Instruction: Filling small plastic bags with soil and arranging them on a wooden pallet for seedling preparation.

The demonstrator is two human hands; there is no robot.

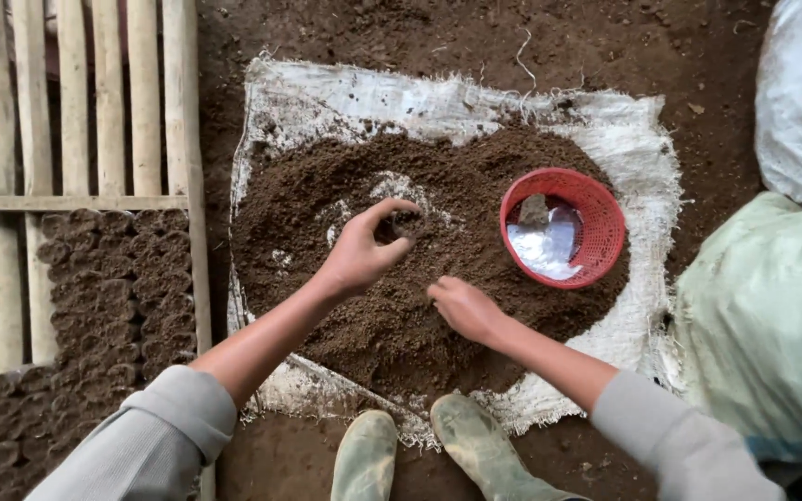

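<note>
Your left hand (361,249) is curled around a small soil-filled pot (405,225), fingers half closed; your right hand (463,309) lies cupped, palm down, on the soil heap (327,199). A red basket (563,227) sits just beyond your right hand; filled pots (104,278) lie left.

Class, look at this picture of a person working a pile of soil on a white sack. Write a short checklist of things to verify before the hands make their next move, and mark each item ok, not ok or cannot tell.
1. Left hand has a grip on the small soil-filled pot: ok, fingers curl round it.
2. Right hand is on the soil pile: ok, it rests palm down.
3. Soil stays on the white sack: ok.
4. Red basket within reach: ok, beside the pile.
5. Pot filled to the top: cannot tell.
6. Filled pots stand in rows by the slatted frame: ok.
</note>
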